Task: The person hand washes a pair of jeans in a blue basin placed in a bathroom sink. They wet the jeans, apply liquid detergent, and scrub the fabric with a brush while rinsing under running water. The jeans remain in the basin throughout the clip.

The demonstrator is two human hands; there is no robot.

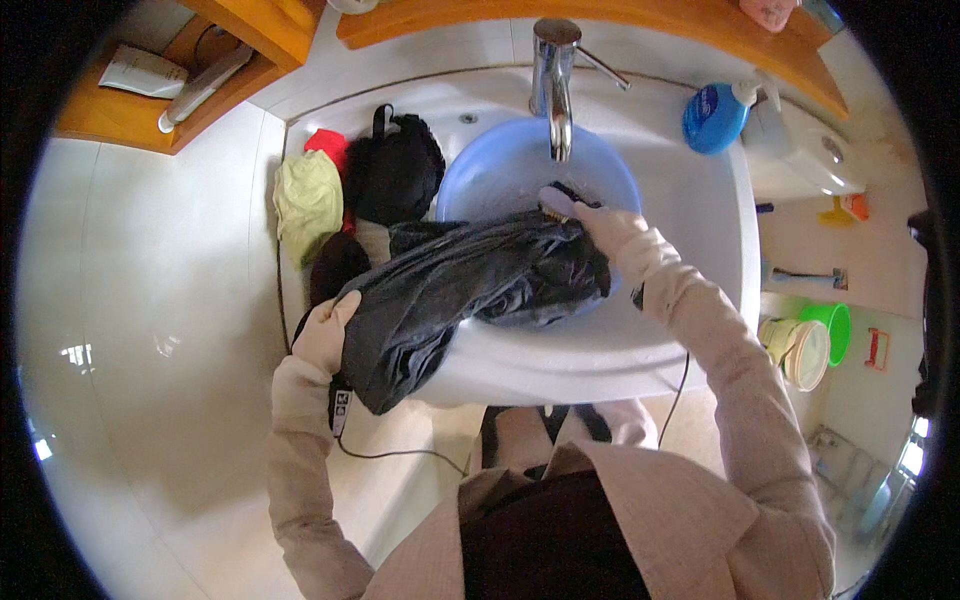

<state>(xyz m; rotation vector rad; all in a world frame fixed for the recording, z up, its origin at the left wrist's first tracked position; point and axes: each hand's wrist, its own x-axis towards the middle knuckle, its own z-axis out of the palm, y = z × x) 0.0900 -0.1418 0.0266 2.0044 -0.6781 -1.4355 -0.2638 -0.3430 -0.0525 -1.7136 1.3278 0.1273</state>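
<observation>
A dark grey garment (420, 285) lies stretched from the sink's left front edge into a blue plastic basin (487, 172). My left hand (324, 334) grips its left end, beside the front rim of the white sink (690, 195). In my right hand (611, 225) is a scrubbing brush (559, 202) with a pale back, held at the cloth's far right end over the basin. The brush's bristles are mostly hidden, and so are my right fingertips. Part of the cloth sags over the sink's front edge.
A chrome faucet (559, 90) overhangs the basin. Left on the sink lie a black garment (394, 169), a pale yellow cloth (309, 199) and a red cloth (328, 144). A blue pump bottle (716, 116) stands at the back right. Tubes (142, 71) rest on a wooden shelf (247, 82).
</observation>
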